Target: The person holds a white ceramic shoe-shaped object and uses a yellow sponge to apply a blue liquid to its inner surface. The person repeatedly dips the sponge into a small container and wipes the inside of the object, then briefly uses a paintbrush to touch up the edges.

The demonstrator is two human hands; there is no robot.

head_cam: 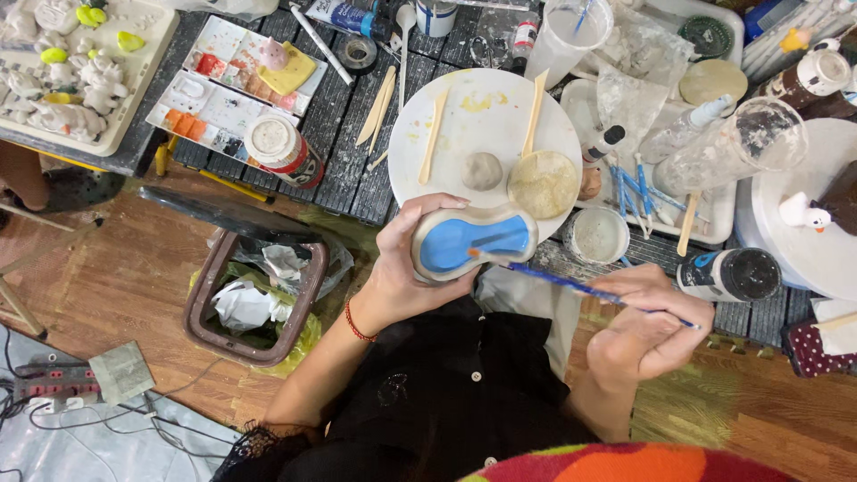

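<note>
Here the dish (473, 243) lies crosswise, brush (589, 290) slanting down-right.

Just the one camera here, worn on the head and looking pretty much straight down over the person's lap. It sits close above both hands, with the cluttered table (339, 170) along the top of the frame and the wooden floor (125, 277) and bin (254, 295) at lower left.
</note>
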